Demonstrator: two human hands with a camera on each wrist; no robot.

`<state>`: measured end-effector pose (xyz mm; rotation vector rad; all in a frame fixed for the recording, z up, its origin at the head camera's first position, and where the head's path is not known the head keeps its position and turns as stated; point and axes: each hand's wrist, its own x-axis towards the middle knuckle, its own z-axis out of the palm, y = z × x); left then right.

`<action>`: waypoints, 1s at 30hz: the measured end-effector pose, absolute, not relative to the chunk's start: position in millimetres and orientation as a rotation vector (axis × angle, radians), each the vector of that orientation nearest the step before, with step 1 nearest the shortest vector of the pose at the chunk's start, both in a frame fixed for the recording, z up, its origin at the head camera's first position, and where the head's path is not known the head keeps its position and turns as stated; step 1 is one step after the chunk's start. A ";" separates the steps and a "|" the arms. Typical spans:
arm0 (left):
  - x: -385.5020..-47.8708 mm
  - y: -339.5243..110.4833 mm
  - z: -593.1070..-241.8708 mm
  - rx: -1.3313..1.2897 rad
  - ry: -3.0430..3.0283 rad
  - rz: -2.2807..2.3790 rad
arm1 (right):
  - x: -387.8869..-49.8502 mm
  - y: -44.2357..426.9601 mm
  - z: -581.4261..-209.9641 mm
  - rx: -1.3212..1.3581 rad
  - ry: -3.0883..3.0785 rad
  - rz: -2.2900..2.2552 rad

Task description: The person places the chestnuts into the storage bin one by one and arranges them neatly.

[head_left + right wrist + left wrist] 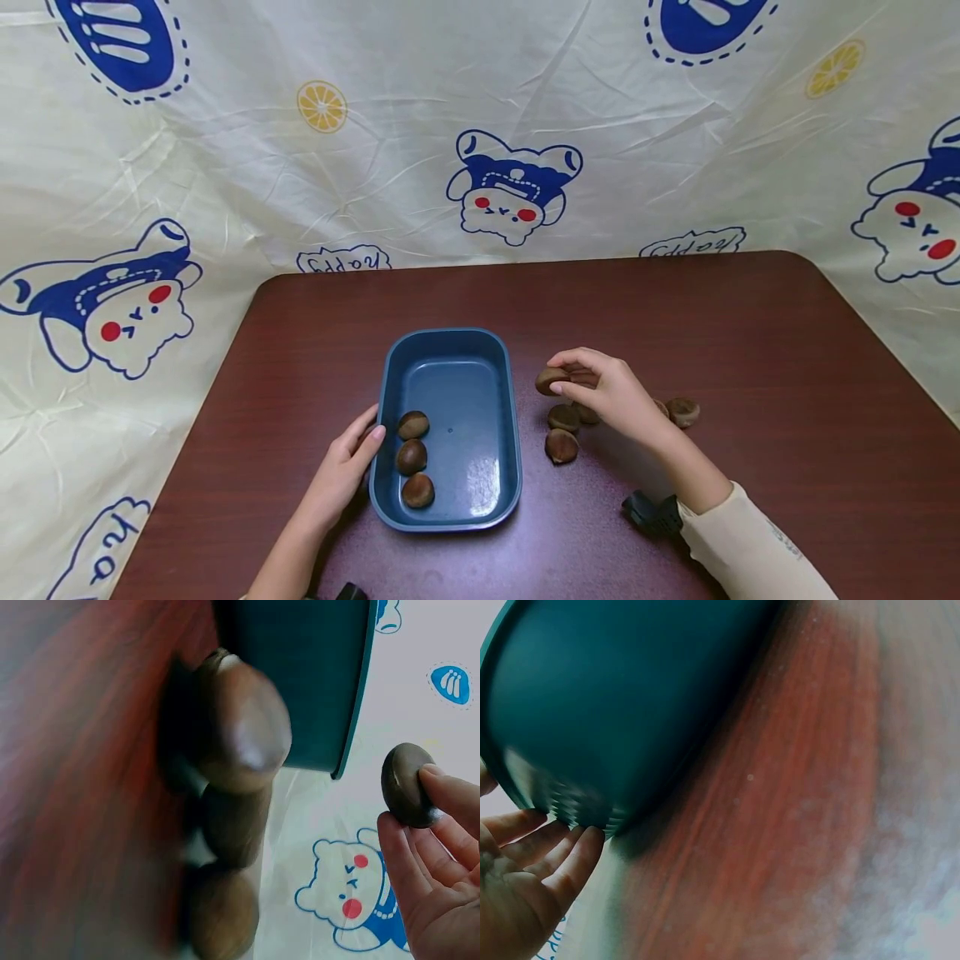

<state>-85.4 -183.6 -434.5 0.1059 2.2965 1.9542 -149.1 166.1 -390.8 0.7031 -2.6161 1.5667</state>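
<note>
In the head view, my left hand (341, 467) holds the left rim of a blue tray (457, 527), thumb at the rim. The left wrist view shows its fingertips against the outer wall of the tray (630, 697). Three brown chestnuts (411, 457) lie in a column along the tray's left side. Right of the tray, my right hand (611, 396) pinches a chestnut (552, 380) between thumb and fingers. That chestnut (405, 784) is held above the table in the right wrist view. Several more chestnuts (561, 447) lie under and around this hand, some partly hidden by it.
Beyond the right hand, a chestnut (683, 412) rests on the dark reddish-brown table (712, 333). A white cloth (390, 167) with printed bears hangs behind the table's back edge. A black band (651, 512) is on the right wrist.
</note>
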 end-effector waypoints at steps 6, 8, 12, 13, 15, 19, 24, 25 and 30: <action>-85.4 -184.1 -434.9 0.107 2.295 1.959 | -157.0 146.4 -384.6 0.726 -2.616 1.564; -85.7 -184.0 -435.2 0.105 2.297 1.957 | -159.7 138.9 -382.9 0.743 -2.613 1.583; -86.2 -184.0 -435.9 0.102 2.299 1.955 | -164.5 122.3 -380.6 0.786 -2.602 1.628; -86.4 -183.9 -436.1 0.105 2.299 1.956 | -165.5 117.8 -380.4 0.804 -2.597 1.639; -86.5 -184.0 -436.2 0.114 2.291 1.961 | -167.2 108.6 -380.1 0.825 -2.583 1.661; -86.9 -183.7 -436.5 0.125 2.271 1.977 | -170.2 89.9 -378.5 0.889 -2.565 1.679; -86.8 -183.8 -436.7 0.123 2.263 1.987 | -175.4 67.8 -377.1 0.960 -2.571 1.683; -86.6 -183.9 -436.6 0.121 2.266 1.984 | -176.6 63.5 -376.9 0.976 -2.574 1.681; -86.5 -184.2 -436.6 0.119 2.280 1.972 | -182.6 43.3 -376.8 1.036 -2.603 1.669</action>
